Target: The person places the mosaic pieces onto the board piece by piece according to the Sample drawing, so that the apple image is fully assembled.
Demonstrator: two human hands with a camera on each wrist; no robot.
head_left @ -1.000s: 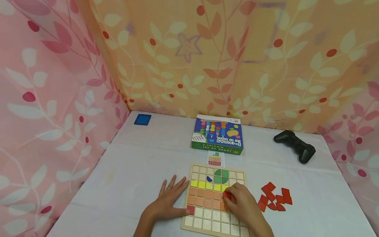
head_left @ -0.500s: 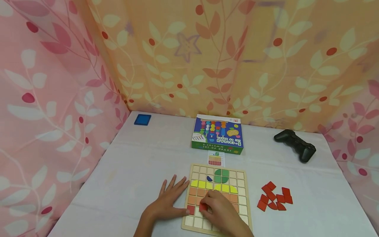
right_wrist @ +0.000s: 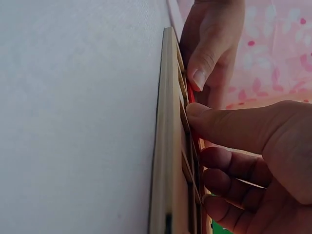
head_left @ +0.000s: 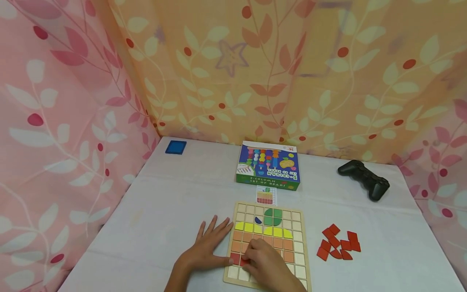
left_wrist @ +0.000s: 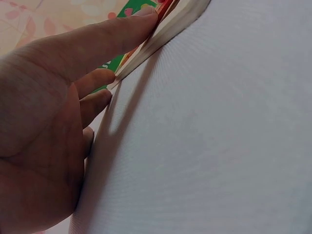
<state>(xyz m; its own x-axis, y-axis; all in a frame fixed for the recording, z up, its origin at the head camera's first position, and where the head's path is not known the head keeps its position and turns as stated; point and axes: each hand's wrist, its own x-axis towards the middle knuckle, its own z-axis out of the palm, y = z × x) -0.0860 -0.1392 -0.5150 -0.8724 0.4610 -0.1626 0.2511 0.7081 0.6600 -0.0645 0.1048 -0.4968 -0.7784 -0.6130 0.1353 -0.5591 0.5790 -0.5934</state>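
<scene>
A wooden grid board (head_left: 299, 247) lies on the white cloth, with rows of yellow and orange tiles, a green group and one dark blue piece. My left hand (head_left: 204, 253) is spread at its left edge, thumb tip by a red square tile (head_left: 234, 258) sitting in the leftmost cell of a lower row. Just right of that tile, my right hand (head_left: 268, 263) pinches another red square tile (head_left: 243, 263) at the second cell. Its fingers partly cover this tile. In the right wrist view, the right thumb (right_wrist: 219, 124) reaches the board's surface close to the left thumb (right_wrist: 204, 63).
Several loose red tiles (head_left: 333, 240) lie right of the board. Beyond the board are a small pattern card (head_left: 266, 196) and a bead-set box (head_left: 268, 166). A black game controller (head_left: 364, 179) rests at the far right, a blue square tray (head_left: 176, 147) at the far left.
My right hand has carried the red tile leftward and down across the board, from the orange rows to the second cell of the red row. The left hand has stayed in place.
</scene>
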